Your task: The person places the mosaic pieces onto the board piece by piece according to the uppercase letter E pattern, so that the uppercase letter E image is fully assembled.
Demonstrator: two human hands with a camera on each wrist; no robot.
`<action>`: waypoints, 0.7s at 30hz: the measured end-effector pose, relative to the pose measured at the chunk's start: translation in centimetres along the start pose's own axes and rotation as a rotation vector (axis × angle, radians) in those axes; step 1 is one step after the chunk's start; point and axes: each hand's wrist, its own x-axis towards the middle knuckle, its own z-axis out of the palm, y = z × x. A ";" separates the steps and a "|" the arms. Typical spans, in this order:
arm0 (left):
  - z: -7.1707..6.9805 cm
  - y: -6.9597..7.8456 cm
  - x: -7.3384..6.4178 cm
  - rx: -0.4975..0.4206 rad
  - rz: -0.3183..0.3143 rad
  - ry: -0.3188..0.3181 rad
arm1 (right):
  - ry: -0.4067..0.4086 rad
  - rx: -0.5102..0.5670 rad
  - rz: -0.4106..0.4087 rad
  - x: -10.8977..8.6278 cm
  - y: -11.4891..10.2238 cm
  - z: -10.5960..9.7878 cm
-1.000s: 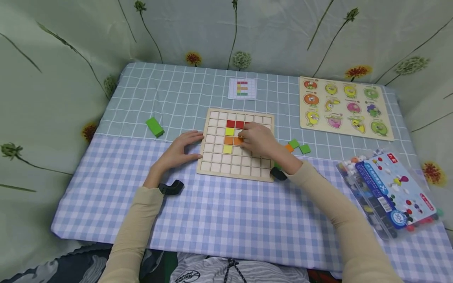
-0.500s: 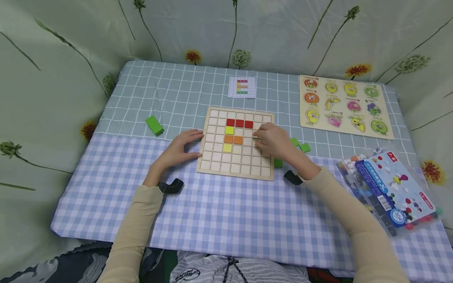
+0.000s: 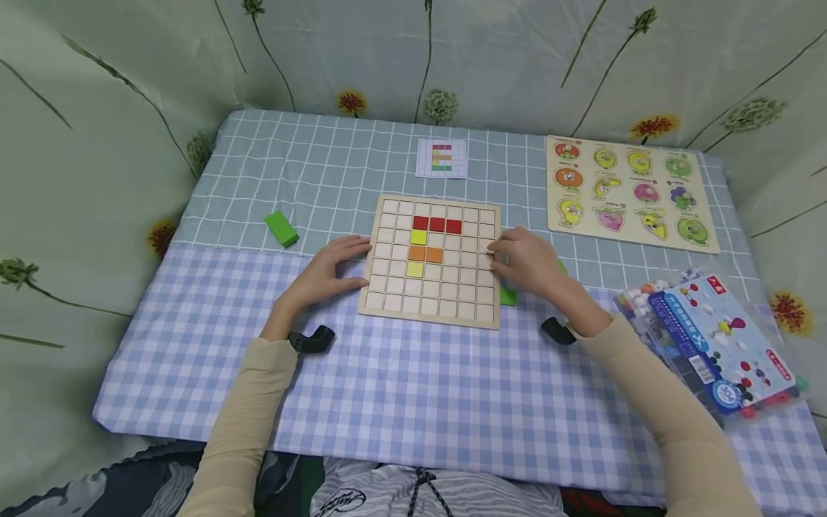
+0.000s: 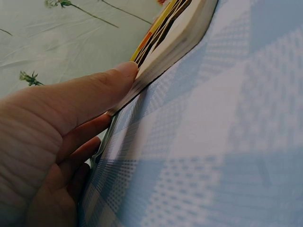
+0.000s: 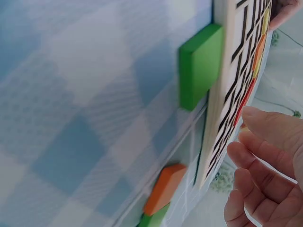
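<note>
Head view: your right hand (image 3: 526,260) covers the ground just right of the grid board (image 3: 447,289); past your wrist only a green sliver (image 3: 563,266) shows. The right wrist view uncovers an orange piece (image 5: 163,189) there, with another green piece (image 5: 154,220) beside it, cut off by the lower border. A green block (image 5: 201,66) sits at the board's right edge. Your right sleeve (image 3: 652,402) overlaps part of the clear case (image 3: 723,345), far off to the board's right. Printing on the pattern card (image 3: 441,158), beyond the board's far edge, is too small to read fully.

Board: pale wood, square cells, thin dark lines, lying flat in front of you. Three red tiles (image 3: 437,225) run across the second row from its far edge; a yellow tile (image 3: 418,237) below the leftmost, then two orange tiles (image 3: 426,255), then a second yellow tile (image 3: 415,269).

Your left hand (image 3: 326,271) is spread, thumb and fingertips touching the board's left edge. Right fingers loosely bent, holding nothing, tips over the board's right edge; contact can't be told. Green blocks (image 3: 281,228) lie left of the board.
</note>
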 end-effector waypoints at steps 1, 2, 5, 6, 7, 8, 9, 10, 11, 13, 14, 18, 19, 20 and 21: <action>0.0 0.0 0.0 -0.003 -0.002 -0.001 | 0.002 0.002 0.002 -0.2 0.2 0.0; 0.0 0.1 0.0 -0.006 -0.003 -0.001 | 0.002 0.001 0.005 -0.3 0.3 -0.1; -0.1 0.2 0.0 -0.008 -0.012 -0.005 | 0.006 0.003 0.007 -0.7 0.8 -0.2; -0.1 0.2 0.0 -0.004 -0.014 -0.006 | 0.009 0.003 0.006 -0.8 0.9 -0.3; -0.2 0.2 -0.1 -0.002 -0.015 -0.006 | 0.013 0.002 0.005 -0.9 1.0 -0.3; -0.2 0.1 -0.1 0.002 -0.015 -0.006 | 0.016 0.000 0.004 -1.0 1.1 -0.4; -0.2 0.1 -0.1 0.003 -0.015 -0.006 | 0.018 -0.003 0.006 -1.1 1.3 -0.4; -0.2 0.1 -0.1 0.002 -0.014 -0.005 | 0.019 -0.006 0.010 -1.2 1.4 -0.4; -0.2 0.1 -0.1 0.005 -0.012 -0.006 | 0.018 -0.009 0.016 -1.4 1.5 -0.4; -0.2 0.1 -0.1 0.004 -0.010 -0.008 | 0.014 -0.013 0.033 -1.6 1.7 -0.5; -0.1 0.1 -0.1 0.004 -0.009 -0.009 | 0.012 -0.013 0.041 -1.8 1.8 -0.4; -0.1 0.2 0.0 0.004 -0.012 -0.015 | 0.019 -0.014 0.065 -2.3 2.2 -0.4; -0.1 0.2 0.0 0.001 -0.012 -0.013 | 0.021 -0.015 0.069 -2.3 2.3 -0.3; -0.1 0.3 0.0 -0.001 -0.011 -0.011 | 0.021 -0.015 0.073 -2.4 2.4 -0.3; -0.1 0.3 0.0 -0.002 -0.012 -0.010 | 0.021 -0.017 0.077 -2.5 2.5 -0.3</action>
